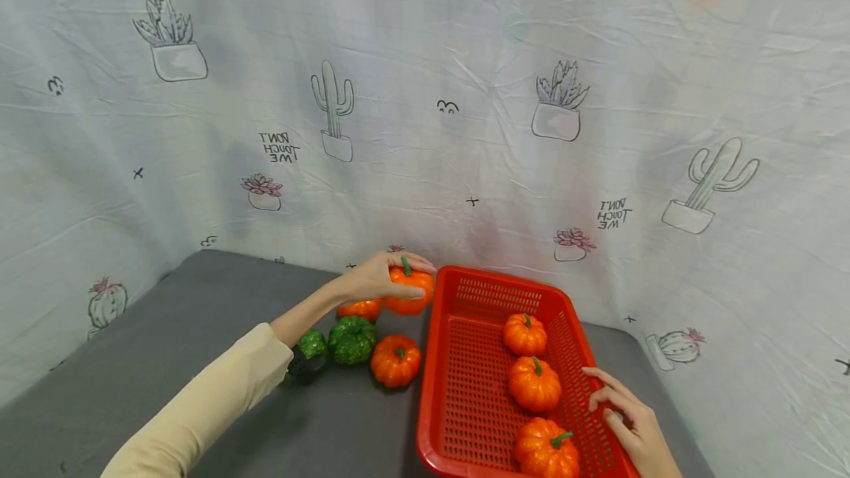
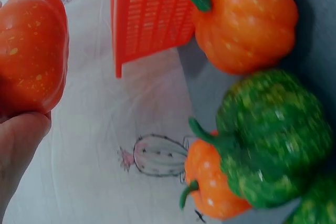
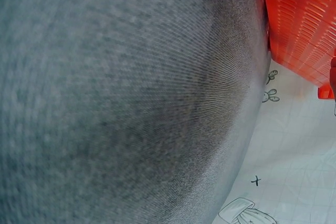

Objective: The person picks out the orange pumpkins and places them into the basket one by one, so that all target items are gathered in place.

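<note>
My left hand (image 1: 381, 279) grips an orange pumpkin (image 1: 413, 301) with a green stem, held up beside the left rim of a red plastic basket (image 1: 434, 382). The thumb lies across its near side and the fingers over its top. In the left wrist view the same pumpkin (image 2: 34, 51) shows at the left, above the thumb. My right hand (image 1: 631, 419) holds the basket's right rim, its fingers curled over the edge. Inside the basket, three orange pumpkins (image 1: 534, 383) stand in a row along the right side. The right wrist view barely shows the hand.
Left of the basket, an orange pumpkin (image 1: 396, 361), a green pumpkin (image 1: 353, 340) and another orange pumpkin (image 1: 358, 310) sit on the grey table (image 1: 319, 434). A second green one (image 1: 312, 344) is partly hidden by the left wrist. A patterned white curtain (image 1: 412, 131) hangs behind.
</note>
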`<state>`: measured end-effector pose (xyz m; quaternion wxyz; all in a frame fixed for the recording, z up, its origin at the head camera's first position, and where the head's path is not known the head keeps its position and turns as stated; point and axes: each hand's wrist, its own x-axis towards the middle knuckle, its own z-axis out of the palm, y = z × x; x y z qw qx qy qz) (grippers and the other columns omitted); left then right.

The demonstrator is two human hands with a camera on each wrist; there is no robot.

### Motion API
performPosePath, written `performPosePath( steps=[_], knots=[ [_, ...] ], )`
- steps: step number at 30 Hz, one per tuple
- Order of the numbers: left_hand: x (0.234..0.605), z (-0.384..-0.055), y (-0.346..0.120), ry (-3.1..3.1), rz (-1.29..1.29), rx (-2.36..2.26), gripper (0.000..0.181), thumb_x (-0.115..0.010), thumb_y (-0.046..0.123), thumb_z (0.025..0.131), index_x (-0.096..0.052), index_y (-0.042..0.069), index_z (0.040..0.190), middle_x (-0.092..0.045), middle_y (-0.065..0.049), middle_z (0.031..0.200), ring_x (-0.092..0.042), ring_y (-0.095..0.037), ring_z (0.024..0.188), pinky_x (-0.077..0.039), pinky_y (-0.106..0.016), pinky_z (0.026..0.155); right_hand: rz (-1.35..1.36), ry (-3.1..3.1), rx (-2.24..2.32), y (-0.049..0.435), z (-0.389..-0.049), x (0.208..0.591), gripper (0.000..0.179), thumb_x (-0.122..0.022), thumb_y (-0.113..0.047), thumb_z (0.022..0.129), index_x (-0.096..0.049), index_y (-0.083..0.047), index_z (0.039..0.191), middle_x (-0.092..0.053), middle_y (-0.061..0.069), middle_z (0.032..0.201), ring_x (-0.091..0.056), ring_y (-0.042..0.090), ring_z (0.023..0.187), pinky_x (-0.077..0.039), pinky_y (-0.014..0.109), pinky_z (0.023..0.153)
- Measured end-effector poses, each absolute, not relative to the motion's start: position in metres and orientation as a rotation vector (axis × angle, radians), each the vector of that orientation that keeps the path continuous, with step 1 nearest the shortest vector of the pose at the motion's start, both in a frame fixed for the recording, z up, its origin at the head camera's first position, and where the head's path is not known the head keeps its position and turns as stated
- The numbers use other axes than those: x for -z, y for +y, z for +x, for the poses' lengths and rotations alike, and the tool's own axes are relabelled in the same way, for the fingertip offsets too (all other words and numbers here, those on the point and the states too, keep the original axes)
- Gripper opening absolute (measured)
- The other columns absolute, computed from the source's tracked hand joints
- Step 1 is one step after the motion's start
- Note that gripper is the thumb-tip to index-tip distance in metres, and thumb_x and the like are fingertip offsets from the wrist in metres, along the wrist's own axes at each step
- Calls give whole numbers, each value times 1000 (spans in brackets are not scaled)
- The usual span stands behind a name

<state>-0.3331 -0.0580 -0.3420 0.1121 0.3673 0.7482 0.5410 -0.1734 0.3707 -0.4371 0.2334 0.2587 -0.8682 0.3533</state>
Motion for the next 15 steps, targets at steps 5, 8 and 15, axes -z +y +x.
performPosePath(
  steps=[5, 8, 15],
  knots=[
    [341, -334, -39, 2163, 1072, -1601, 30, -74, 12, 85, -70, 7, 115, -51, -2, 136, -53, -20, 118, -54, -35, 82, 700, -2370, -984, 371, -173, 438, 30, -49, 12, 89, -60, -16, 84, -56, 0, 126, -34, 0, 56, -28, 16, 44],
    [342, -336, -27, 2116, 1087, -1624, 24, -73, 11, 86, -71, 3, 108, -50, -3, 137, -55, -21, 116, -54, -35, 82, 703, -2374, -974, 371, -172, 436, 31, -48, 12, 89, -60, -16, 85, -56, 1, 126, -35, 0, 58, -29, 17, 45],
    [349, -342, -2, 2078, 1158, -1633, 26, -71, 7, 86, -70, 0, 111, -52, -4, 135, -53, -19, 116, -52, -30, 85, 690, -2385, -962, 370, -172, 435, 33, -48, 15, 87, -60, -16, 85, -56, 2, 126, -37, 2, 61, -30, 20, 48]
  ],
)
